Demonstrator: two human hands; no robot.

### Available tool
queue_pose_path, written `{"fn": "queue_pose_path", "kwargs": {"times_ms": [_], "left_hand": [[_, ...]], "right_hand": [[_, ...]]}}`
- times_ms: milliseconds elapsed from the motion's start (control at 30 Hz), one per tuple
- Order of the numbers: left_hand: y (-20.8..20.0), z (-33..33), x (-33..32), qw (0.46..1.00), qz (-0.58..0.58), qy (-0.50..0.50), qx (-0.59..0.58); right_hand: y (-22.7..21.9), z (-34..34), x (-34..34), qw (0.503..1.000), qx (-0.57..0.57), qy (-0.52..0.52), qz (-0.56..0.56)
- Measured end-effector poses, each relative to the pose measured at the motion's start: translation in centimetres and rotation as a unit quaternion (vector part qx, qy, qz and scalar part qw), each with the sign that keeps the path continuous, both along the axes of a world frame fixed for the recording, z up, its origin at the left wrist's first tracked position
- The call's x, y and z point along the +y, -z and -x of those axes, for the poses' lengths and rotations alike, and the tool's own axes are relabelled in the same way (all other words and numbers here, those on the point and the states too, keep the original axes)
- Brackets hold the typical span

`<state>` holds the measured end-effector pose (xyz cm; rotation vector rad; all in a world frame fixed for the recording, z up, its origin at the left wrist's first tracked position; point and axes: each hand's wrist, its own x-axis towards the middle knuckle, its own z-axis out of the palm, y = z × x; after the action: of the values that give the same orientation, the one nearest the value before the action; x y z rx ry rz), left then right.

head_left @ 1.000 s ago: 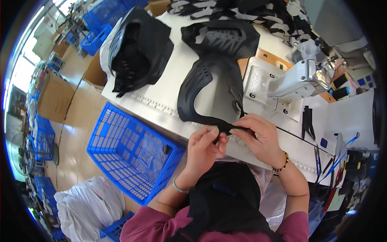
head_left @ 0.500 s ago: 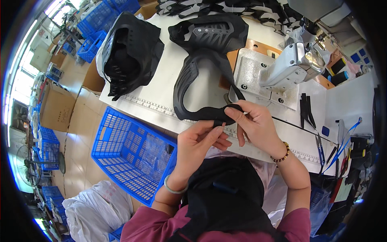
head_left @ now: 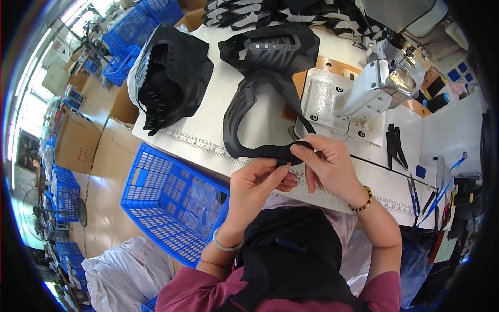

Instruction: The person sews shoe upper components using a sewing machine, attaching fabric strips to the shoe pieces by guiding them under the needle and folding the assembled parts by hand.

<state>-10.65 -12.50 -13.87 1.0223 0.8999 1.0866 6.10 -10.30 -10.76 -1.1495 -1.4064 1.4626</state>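
Recorder: What is your left hand point(head_left: 254, 187) doing?

Me: Its thumb and forefinger are pinching the lower edge of the black curved upper point(head_left: 233, 130); the other fingers are curling just behind. A pale bangle point(head_left: 226, 242) is circling that wrist.

Recorder: And your right hand point(head_left: 332, 165)?

Me: I am clamping the same end, just right of the left fingertips: thumb lying on top, forefinger bearing behind. The lower fingers are hanging bent, clear of the cloth. A beaded bracelet point(head_left: 369, 200) is sitting at the wrist.

Recorder: Position of the piece?

Me: It is curving in a loop over the white table point(head_left: 267, 112), its near end reaching my hands at the front edge. Its far end is meeting a patterned black upper point(head_left: 275, 49); whether they are joining, I cannot tell.

Recorder: Surroundings?

Me: A sewing machine point(head_left: 369, 91) is standing to the right of the loop. A bulky black stack point(head_left: 184, 78) is resting at left. A printed ruler strip point(head_left: 195, 140) is running along the front. Black strips point(head_left: 396, 146) are lying at far right. Below the table edge, a blue crate point(head_left: 136, 179) is tilting beside my left forearm.
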Motion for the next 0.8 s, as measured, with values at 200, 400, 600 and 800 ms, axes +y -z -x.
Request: {"fn": "queue_pose_path", "kwargs": {"times_ms": [200, 400, 600, 800], "left_hand": [[-0.22, 0.16, 0.22, 1.0, -0.012, 0.011, 0.011], [-0.05, 0.14, 0.37, 1.0, 0.0, 0.018, -0.001], [0.0, 0.09, 0.35, 1.0, 0.001, 0.02, -0.008], [-0.25, 0.11, 0.09, 0.999, 0.014, 0.021, -0.02]], "right_hand": [[-0.31, 0.07, 0.16, 0.999, 0.024, 0.01, 0.036], [-0.27, -0.07, 0.24, 0.998, 0.036, 0.003, 0.042], [-0.38, -0.05, 0.16, 0.999, 0.036, 0.002, 0.037], [-0.13, -0.4, 0.03, 0.998, 0.055, -0.02, 0.01]]}}
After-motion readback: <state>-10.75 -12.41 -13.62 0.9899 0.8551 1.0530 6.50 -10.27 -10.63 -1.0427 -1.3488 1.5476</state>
